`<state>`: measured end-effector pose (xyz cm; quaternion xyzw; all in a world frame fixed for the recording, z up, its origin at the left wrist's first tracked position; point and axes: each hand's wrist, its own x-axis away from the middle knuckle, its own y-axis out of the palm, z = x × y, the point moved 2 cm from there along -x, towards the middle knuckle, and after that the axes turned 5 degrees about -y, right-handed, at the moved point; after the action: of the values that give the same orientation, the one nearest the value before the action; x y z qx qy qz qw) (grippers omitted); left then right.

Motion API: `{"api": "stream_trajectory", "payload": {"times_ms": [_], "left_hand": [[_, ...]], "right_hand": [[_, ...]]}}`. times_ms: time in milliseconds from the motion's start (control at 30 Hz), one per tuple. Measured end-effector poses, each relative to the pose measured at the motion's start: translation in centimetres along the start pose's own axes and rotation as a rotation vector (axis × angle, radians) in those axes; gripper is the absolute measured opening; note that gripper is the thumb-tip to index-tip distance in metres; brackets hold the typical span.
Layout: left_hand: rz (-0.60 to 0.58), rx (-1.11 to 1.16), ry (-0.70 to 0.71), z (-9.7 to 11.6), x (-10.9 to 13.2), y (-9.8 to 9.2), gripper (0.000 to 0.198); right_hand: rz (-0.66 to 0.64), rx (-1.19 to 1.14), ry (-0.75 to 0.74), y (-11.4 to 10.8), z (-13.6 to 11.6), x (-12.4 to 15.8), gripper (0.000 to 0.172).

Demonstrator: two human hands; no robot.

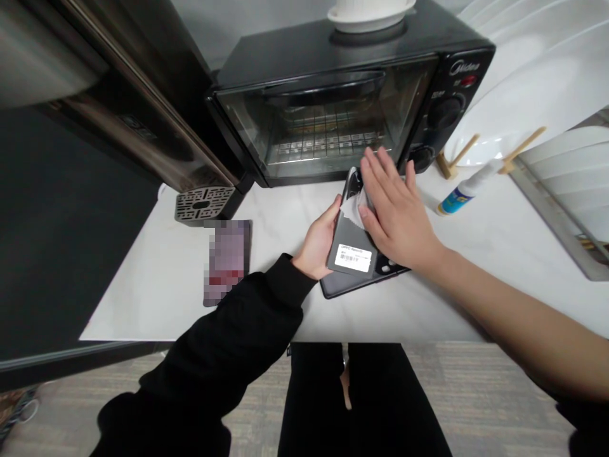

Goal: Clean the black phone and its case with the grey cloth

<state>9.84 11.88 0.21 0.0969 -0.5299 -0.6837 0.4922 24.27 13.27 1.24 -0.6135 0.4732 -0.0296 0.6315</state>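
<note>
My left hand (pixel 320 242) grips the left edge of a dark grey phone (pixel 349 251) that has a white barcode sticker on its back. The phone is tilted above the white counter, in front of a black toaster oven (pixel 333 101). My right hand (pixel 397 212) lies flat over the phone's right side, fingers stretched out and pressed on a small white cloth (pixel 353 208). Most of the cloth is hidden beneath that palm.
A second phone (pixel 227 260) lies flat on the white counter (pixel 428 311) to the left. A coffee machine with a drip grille (pixel 203 204) stands at the far left. A small white bottle (pixel 469 190) lies at the right beside a plate rack (pixel 561 158). A white dish (pixel 368 16) sits atop the oven.
</note>
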Motion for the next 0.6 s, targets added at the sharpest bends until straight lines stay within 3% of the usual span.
{"api": "stream_trajectory", "payload": {"times_ms": [133, 200, 433, 500, 600], "left_hand": [[-0.015, 0.022, 0.097, 0.7, 0.0, 0.1, 0.058], [-0.004, 0.033, 0.123, 1.0, 0.0, 0.0, 0.064], [-0.006, 0.002, -0.003, 0.0, 0.1, 0.7, 0.047], [-0.018, 0.000, 0.020, -0.1, 0.2, 0.7, 0.048], [-0.018, 0.007, 0.109, 0.4, 0.4, 0.5, 0.054]], "right_hand": [[-0.187, -0.077, -0.276, 0.8, -3.5, 0.5, 0.071], [-0.217, -0.068, -0.296, 0.9, -3.8, 0.6, 0.068], [-0.009, 0.026, 0.090, 0.1, 0.9, 0.0, 0.073], [-0.037, 0.006, 0.008, 0.2, 0.1, 0.1, 0.076], [-0.186, -0.078, -0.262, 0.7, -2.6, 0.3, 0.075]]}}
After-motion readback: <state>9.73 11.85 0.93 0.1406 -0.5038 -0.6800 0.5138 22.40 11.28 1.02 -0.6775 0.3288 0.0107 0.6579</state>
